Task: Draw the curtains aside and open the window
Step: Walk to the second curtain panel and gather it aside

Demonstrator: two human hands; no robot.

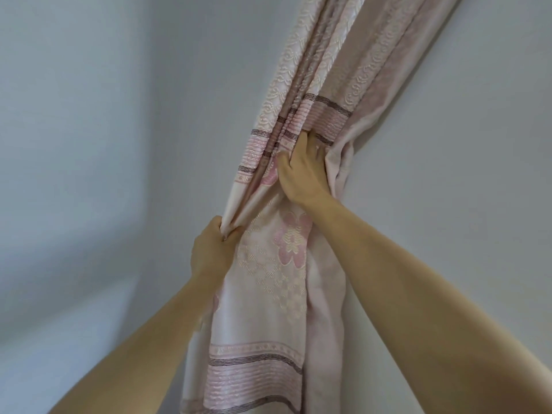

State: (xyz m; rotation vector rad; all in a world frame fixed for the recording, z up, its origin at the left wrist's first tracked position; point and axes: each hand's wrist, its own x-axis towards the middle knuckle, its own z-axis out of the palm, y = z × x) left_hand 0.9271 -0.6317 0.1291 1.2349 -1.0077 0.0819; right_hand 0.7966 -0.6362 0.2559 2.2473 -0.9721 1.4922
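- Curtain (298,115) is bunched into one thick, pleated column, running from the top right of view down to the bottom centre, against a pale grey wall (89,144).
- It's a pink and cream fabric: raised rose-like texture up high, ribbed pink bands edged with dark stitched lines across the middle and again near the bottom, and a big pink flower (294,242) woven between the two hands.
- Left hand (213,249) is low on the curtain's left edge, fingers curled shut, pinching a couple of folds in the fist. Those folds run taut from the fist up toward the pleats.
- Right hand (301,171) is higher, right on the ribbed band, back of the hand facing the camera. Its fingers are closed around the gathered pleats, tips tucked into the cloth and hidden; the thumb sits on the left side of the bundle.
- Both forearms are bare and stretched up and forward, the right one crossing in from the lower right corner, the left from the lower left.
- Below the left hand the fabric hangs looser and wider, with a plainer velvety fold down its right side, just against the wall.
- Window: none of it shows here, only wall on both sides of the curtain.
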